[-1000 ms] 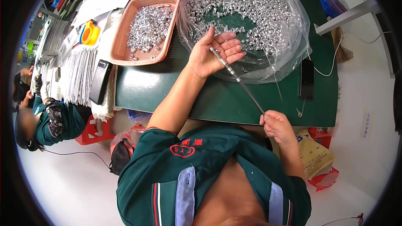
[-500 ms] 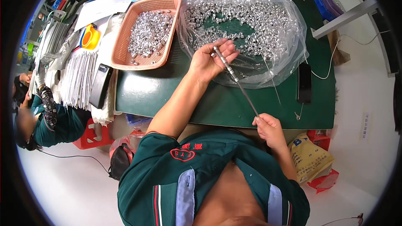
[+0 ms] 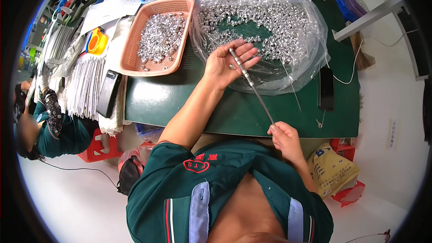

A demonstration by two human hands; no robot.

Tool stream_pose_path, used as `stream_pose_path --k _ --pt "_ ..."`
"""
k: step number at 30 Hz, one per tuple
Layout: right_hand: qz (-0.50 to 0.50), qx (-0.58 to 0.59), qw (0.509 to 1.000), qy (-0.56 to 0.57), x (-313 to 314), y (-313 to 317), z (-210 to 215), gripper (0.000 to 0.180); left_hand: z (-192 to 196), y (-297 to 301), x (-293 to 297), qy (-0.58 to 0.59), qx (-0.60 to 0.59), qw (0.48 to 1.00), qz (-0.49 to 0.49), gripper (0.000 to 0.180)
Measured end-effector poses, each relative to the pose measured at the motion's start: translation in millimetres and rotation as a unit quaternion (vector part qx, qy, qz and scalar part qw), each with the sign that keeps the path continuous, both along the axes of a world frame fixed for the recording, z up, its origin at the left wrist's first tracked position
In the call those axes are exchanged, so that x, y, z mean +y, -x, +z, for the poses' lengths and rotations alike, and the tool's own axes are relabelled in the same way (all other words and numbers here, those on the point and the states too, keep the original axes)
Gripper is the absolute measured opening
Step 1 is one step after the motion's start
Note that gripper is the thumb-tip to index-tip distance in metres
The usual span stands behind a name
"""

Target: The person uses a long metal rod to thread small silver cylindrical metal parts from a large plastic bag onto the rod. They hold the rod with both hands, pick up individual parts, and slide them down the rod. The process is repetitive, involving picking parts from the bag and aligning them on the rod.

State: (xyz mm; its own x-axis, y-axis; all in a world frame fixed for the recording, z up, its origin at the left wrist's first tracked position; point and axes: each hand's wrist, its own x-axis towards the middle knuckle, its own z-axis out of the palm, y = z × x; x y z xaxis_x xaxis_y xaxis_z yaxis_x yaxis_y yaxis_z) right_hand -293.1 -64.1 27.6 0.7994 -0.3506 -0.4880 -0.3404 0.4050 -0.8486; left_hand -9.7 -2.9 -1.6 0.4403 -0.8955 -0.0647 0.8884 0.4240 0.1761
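My left hand (image 3: 220, 68) is palm up with its fingers stretched out. One small silver metal sleeve (image 3: 232, 66) lies loose on that palm. A thin grey metal rod (image 3: 263, 103) slants from the left fingers down to my right hand (image 3: 286, 140), which is closed round its lower end. Several shiny sleeves (image 3: 245, 74) are threaded along the rod's upper part. Beyond the left hand, a large clear plastic bag (image 3: 310, 69) lies spread with a great many loose silver sleeves (image 3: 288, 22) on it.
Left of the bag, a pink plastic basket (image 3: 127, 58) holds more sleeves. Black phones lie at the left (image 3: 109, 93) and right (image 3: 326, 89) of the green table (image 3: 180, 112). Bundled thin white rods (image 3: 83, 87) and a yellow tape dispenser (image 3: 97, 41) are farther left. A co-worker (image 3: 63, 130) sits there.
My right hand has shifted slightly left with the rod's lower end. The left fingers have spread a little more, and the loose sleeve on the palm shows more plainly.
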Motion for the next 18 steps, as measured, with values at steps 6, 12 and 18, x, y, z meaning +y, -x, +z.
stream_pose_path --k 6,12,18 --pt "-0.012 -0.01 0.997 -0.075 1 -4 -2 0.02 -5 2 -1 0.026 -0.008 1.0 0.001 0.027" --pt "-0.006 -0.052 0.978 -0.201 -7 -7 -1 0.023 -6 4 -4 -0.03 -0.013 0.998 0.045 0.033" --pt "-0.006 0.0 1.0 -0.019 4 -19 0 0.02 -20 -4 -8 -0.148 -0.04 0.98 0.129 0.028"
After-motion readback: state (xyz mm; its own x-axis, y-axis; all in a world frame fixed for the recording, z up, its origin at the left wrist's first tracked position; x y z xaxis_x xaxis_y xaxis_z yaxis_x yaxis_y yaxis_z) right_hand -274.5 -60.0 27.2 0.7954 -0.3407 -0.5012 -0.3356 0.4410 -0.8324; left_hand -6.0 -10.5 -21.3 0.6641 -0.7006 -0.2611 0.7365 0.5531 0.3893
